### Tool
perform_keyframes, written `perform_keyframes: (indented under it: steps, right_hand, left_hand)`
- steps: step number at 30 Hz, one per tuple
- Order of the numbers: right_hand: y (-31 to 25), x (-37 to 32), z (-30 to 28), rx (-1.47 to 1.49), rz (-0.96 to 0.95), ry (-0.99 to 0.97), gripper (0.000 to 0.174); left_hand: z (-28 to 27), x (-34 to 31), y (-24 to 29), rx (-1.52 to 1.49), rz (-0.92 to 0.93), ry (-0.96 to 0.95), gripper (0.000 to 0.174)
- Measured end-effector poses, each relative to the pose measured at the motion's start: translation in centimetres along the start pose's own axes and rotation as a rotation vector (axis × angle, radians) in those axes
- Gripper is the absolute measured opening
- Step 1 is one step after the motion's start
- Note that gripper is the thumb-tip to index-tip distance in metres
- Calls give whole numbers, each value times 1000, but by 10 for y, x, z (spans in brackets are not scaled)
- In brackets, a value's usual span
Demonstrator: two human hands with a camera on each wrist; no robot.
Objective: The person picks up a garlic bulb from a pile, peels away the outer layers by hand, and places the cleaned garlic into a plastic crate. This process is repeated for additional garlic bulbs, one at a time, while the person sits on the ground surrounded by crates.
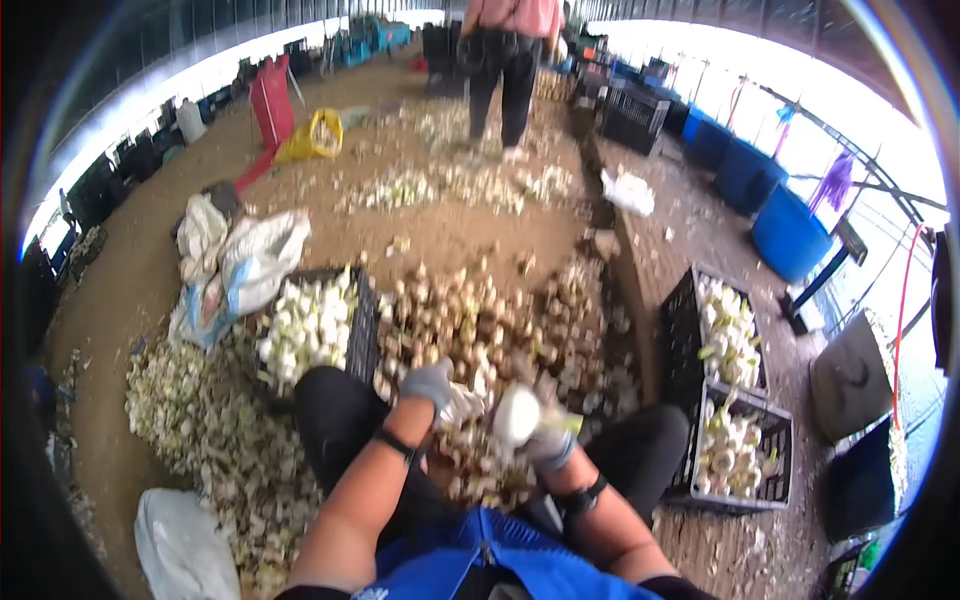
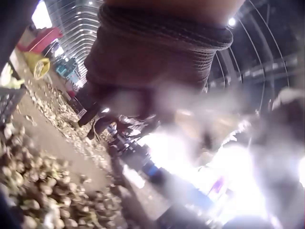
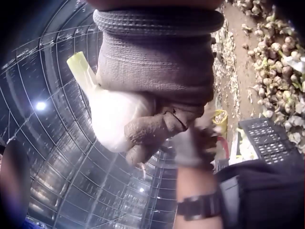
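Note:
My right hand (image 1: 553,443), in a grey knit glove, grips a white garlic bulb (image 3: 119,119) with a short cut green stem, its soiled fingertips curled against the bulb's side. Just to the left, my gloved left hand (image 1: 428,384) holds loose, papery garlic skin (image 1: 463,405) at its fingers. Blur hides the left fingertips in the left wrist view. Both hands are above a heap of unpeeled garlic bulbs (image 1: 455,320) between my knees.
A black crate (image 1: 365,325) of white garlic stands by my left knee; two more crates (image 1: 768,398) of garlic stand at right. Discarded skins (image 1: 215,430) pile up at left beside white sacks (image 1: 262,252). Ahead, a person (image 1: 505,70) stands near a yellow sack (image 1: 300,147) and blue tubs (image 1: 790,235).

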State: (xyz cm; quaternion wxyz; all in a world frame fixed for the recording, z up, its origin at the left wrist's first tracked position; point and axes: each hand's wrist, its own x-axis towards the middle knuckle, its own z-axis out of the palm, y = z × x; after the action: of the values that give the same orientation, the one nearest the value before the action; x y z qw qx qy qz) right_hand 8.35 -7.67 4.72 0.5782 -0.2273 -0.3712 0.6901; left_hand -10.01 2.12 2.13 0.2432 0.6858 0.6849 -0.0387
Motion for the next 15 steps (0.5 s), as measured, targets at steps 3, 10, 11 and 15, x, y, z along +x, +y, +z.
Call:
perform_keyframes:
  steps: [3,10,11,15]
  right_hand:
    - [-1,18,-40,-64,-47,115,54]
    - [26,6,-60,-461,44,477,40]
    - [42,10,-72,-822,-136,401,38]
    - [12,0,-51,169,-4,557,42]
  left_hand:
    - [49,10,-15,136,107,-5,69]
    - [27,-56,46,-682,859,404,45]
    - [31,-51,48,-633,890,582,31]
    - [38,-49,44,-1366,555,208,16]
